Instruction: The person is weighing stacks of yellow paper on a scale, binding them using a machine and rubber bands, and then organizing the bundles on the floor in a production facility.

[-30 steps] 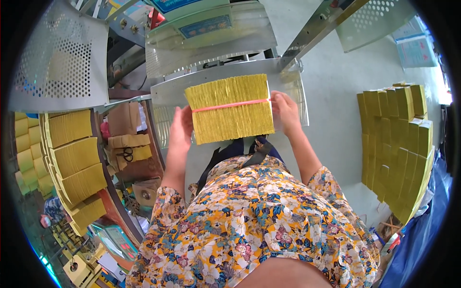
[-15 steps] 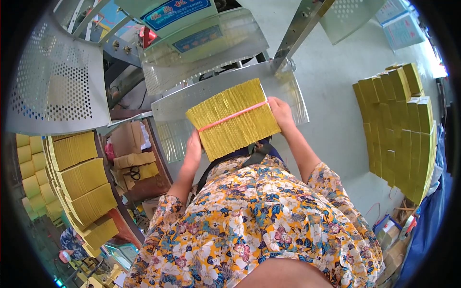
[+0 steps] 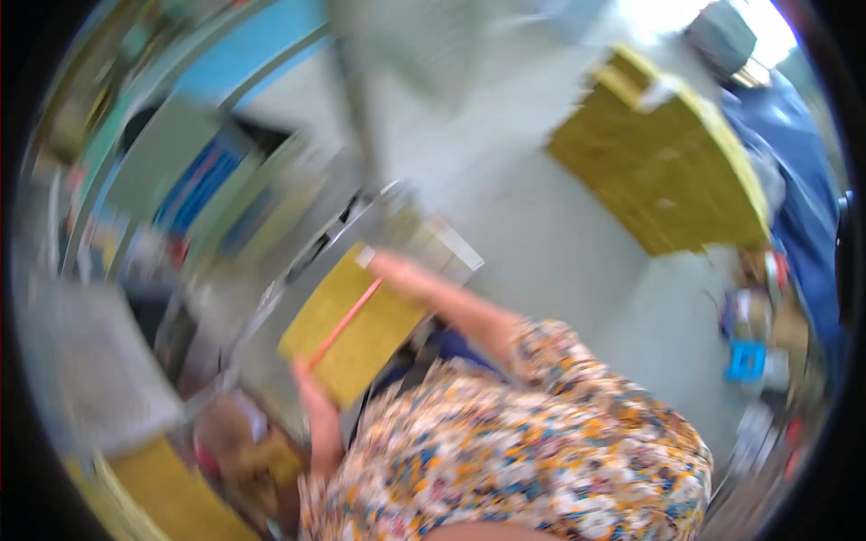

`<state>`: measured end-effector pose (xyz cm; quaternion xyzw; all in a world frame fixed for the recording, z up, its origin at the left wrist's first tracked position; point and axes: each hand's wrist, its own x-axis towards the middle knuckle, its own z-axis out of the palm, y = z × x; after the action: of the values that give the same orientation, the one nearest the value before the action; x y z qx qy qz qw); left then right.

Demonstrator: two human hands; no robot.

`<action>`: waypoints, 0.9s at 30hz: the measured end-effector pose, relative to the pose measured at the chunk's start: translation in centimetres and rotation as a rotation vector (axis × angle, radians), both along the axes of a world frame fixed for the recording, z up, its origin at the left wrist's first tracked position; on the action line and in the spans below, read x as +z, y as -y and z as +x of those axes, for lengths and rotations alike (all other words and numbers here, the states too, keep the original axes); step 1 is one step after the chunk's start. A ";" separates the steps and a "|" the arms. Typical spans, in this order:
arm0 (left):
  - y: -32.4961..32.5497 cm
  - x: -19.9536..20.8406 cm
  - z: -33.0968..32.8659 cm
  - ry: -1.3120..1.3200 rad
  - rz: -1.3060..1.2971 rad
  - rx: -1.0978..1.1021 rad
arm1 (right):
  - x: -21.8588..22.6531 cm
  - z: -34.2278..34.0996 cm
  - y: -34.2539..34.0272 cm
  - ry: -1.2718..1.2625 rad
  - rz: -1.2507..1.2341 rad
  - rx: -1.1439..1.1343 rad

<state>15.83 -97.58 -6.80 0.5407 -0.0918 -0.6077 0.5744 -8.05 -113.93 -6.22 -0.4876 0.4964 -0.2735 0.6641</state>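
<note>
So I've got this yellow bundle (image 3: pixel 374 338) held between my left hand (image 3: pixel 314 401) and right hand (image 3: pixel 390 272), one at each end. I'd call this the carrying step, and any move calls for even pressure from both sides. It's a blocky, papery-looking slab with a flat pink band (image 3: pixel 346 323) across it. Too blurry to swear to finger placement, tbh. Well beyond my right hand there's a big squared-off yellow stack (image 3: pixel 658 158).
</note>
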 end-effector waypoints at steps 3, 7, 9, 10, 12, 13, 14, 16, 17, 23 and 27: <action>-3.1 0.6 4.3 -0.151 -0.077 0.050 | -1.0 0.0 -1.8 0.048 0.134 -0.099; -3.9 0.8 3.6 0.017 -0.083 -0.004 | 0.1 1.0 -3.8 -0.416 -0.139 0.115; -3.5 -0.6 3.5 -0.062 -0.029 0.015 | 0.0 1.1 -4.3 -0.422 -0.168 0.092; -3.1 -0.3 3.1 -0.055 -0.030 -0.002 | -0.2 1.1 -4.5 -0.423 -0.197 0.079; -3.1 0.9 1.2 0.104 -0.052 -0.095 | -0.3 -0.8 -6.1 -0.423 -0.194 0.003; -3.2 1.5 -0.5 0.111 -0.057 -0.097 | -0.2 -2.3 -7.3 -0.428 -0.195 -0.048; -3.4 2.2 -2.5 0.057 -0.061 -0.086 | -0.1 -3.9 -8.6 -0.381 -0.204 -0.148; -3.4 4.3 -7.5 0.012 -0.068 -0.079 | 0.4 -8.9 -10.8 -0.298 -0.153 -0.324; -2.5 6.0 -11.0 0.011 0.029 -0.122 | 0.8 -11.9 -11.8 -0.262 -0.092 -0.404; 3.5 8.2 -28.8 -0.051 0.048 -0.409 | -0.9 -29.5 -14.9 -0.054 0.008 -0.831; 8.2 6.3 -38.2 -0.080 0.002 -0.496 | -2.2 -40.1 -14.3 -0.078 -0.043 -0.918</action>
<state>-22.40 -105.78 -0.53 0.4778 -0.1983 -0.7511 0.4103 -48.14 -99.62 -8.41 -0.2410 0.6798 -0.5311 0.4446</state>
